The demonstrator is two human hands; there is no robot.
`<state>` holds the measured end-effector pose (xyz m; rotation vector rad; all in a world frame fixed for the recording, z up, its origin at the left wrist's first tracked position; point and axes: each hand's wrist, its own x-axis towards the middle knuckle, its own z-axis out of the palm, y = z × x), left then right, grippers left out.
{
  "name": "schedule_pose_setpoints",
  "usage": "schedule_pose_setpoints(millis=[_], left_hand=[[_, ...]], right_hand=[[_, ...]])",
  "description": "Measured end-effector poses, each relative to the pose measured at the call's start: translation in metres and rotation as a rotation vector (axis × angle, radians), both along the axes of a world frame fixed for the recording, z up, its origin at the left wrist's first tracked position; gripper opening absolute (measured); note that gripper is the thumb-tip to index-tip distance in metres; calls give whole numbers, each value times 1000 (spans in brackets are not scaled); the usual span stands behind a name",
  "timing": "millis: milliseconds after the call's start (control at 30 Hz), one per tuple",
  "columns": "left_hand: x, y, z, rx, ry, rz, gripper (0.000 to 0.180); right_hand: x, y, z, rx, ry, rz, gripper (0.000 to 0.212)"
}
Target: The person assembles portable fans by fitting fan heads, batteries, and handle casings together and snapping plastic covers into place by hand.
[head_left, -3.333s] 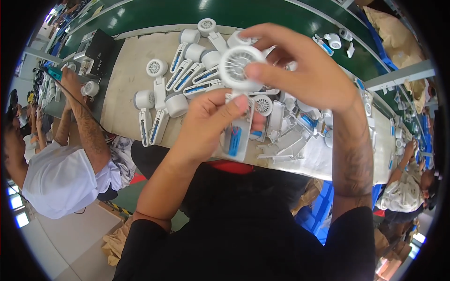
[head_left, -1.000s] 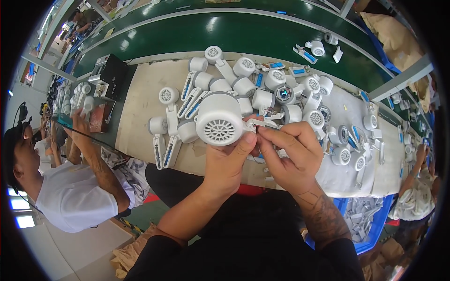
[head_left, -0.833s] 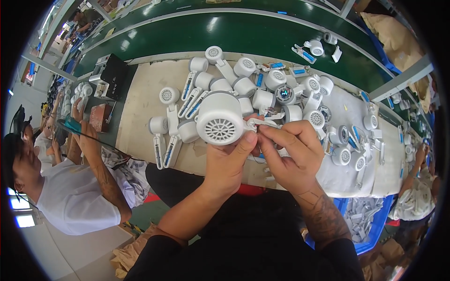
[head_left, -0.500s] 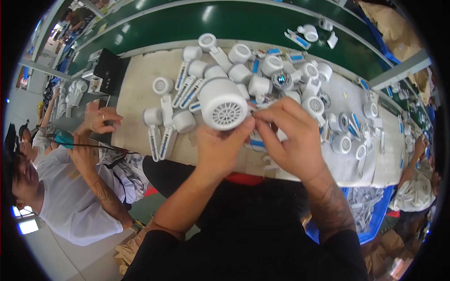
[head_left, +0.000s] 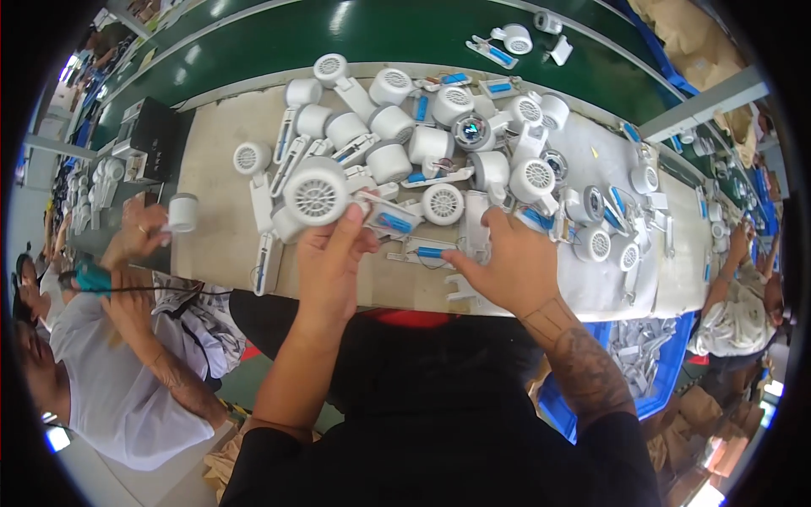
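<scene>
My left hand (head_left: 328,258) is closed around a white handheld fan (head_left: 316,193), its round grille facing me. A handle with a blue battery (head_left: 393,221) lies just right of my fingers; whether it belongs to this fan I cannot tell. My right hand (head_left: 514,264) is low over the table, thumb and forefinger spread, its other fingers partly hidden. Between them and the fan pile is a pale handle shell (head_left: 475,221). A slim part with a blue battery (head_left: 429,252) lies by the thumb tip, and a small white bracket (head_left: 461,289) sits below.
Several white fans (head_left: 392,123) crowd the pale table mat (head_left: 211,160). Beyond runs a green conveyor belt (head_left: 405,34) carrying loose fan parts. A blue bin (head_left: 568,414) of grey-white pieces stands at lower right. On the left, a co-worker's hand (head_left: 139,228) is near a white fan head (head_left: 182,211).
The fan in my left hand has moved left and its grille faces more toward me. My right hand has come away from it and down to the table, fingers spreading.
</scene>
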<state>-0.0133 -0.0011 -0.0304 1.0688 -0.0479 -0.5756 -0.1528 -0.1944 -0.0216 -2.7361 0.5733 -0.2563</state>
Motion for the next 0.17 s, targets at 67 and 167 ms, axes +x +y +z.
schedule_pose_setpoints(millis=[67,167], left_hand=[[-3,-2,6,-59,29,-28,21],[-1,-4,7,-166,83,-76,31]], right_hand=[[13,-2,-3,-18,-13,-41,50],[24,-21,6,170,235,-136,51]])
